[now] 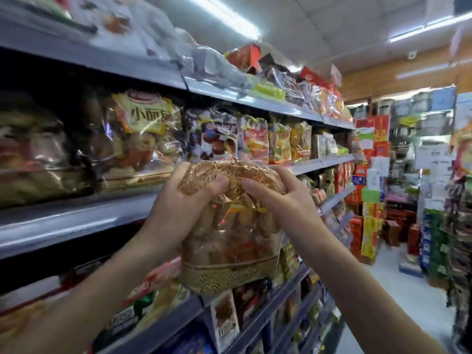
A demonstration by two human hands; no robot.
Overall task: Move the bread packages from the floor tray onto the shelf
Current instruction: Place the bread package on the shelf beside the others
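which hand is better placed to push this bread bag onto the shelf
Probably the left. The left hand grips the bread package on the side nearest the shelf, beside the bread bags already stocked. The right hand holds the aisle side and could steady it.

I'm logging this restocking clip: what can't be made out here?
- Floor tray: outside the head view.
- Printing on the held bread package: lost to glare and crinkled wrap, partly covered by left hand and right hand.
- Far-left shelf packages: motion-blurred.
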